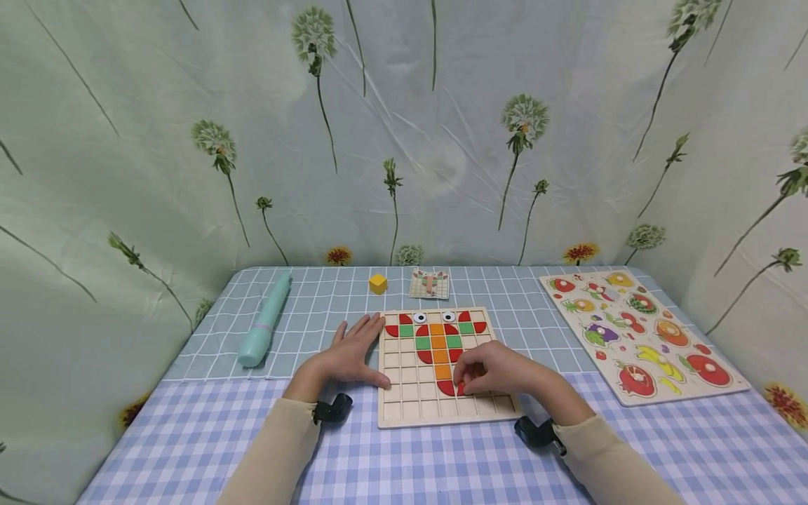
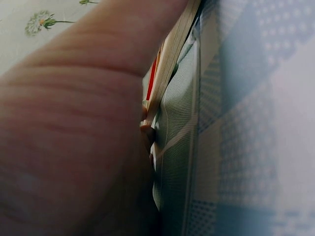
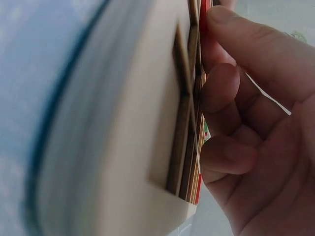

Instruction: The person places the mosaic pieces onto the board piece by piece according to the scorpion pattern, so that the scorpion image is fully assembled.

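Note:
A wooden grid board (image 1: pixel 398 412) lies on the table, its upper part set with red, green and orange tiles and two round eye pieces. My right hand (image 1: pixel 495 368) pinches a small red tile (image 1: pixel 461 388) between thumb and fingertips, low on the board beside a red quarter-round tile (image 1: pixel 445 387). In the right wrist view the thumb presses the red tile (image 3: pixel 204 17) at the grid, and the other fingers are curled in. My left hand (image 1: pixel 350 356) is spread along the board's left edge, fingertips at its upper corner and thumb at the lower side.
Behind the board lie a yellow cube (image 1: pixel 378 284) and a small pattern card (image 1: pixel 429 284). A teal bottle-shaped object (image 1: pixel 265 322) lies at the left. To the right is a fruit puzzle board (image 1: pixel 644 337). A flowered curtain (image 1: pixel 442 140) hangs behind the table.

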### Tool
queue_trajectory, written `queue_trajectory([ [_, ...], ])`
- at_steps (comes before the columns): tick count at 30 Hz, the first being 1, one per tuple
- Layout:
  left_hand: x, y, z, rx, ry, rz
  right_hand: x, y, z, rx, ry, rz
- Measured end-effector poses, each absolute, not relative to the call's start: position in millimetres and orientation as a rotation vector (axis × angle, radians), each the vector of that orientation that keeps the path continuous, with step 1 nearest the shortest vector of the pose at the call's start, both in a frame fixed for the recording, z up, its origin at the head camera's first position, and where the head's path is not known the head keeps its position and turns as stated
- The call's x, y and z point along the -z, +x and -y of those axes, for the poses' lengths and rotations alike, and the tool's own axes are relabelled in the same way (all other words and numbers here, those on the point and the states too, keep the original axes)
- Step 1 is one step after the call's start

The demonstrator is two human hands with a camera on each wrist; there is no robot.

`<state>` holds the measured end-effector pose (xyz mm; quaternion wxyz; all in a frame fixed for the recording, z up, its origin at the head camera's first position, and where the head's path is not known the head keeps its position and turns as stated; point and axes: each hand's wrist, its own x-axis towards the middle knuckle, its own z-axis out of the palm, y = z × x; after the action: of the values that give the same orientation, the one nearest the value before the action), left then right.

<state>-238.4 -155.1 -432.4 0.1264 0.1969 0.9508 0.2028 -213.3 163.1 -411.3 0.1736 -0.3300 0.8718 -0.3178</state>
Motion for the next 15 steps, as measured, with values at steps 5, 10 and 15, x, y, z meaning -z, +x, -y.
queue_trajectory([
  [5,431.9,-237.8,155.2,-0.586,0.568,-2.771,411.4,-212.8,-162.6,0.896,-0.952,-2.464],
  [10,431.8,-237.8,154.5,-0.582,0.571,-2.772,411.4,-212.8,-163.2,0.884,-0.957,-2.463],
  [15,430.9,-237.7,153.8,-0.585,0.567,-2.769,410.4,-212.8,-164.7,0.868,-0.955,-2.469],
])
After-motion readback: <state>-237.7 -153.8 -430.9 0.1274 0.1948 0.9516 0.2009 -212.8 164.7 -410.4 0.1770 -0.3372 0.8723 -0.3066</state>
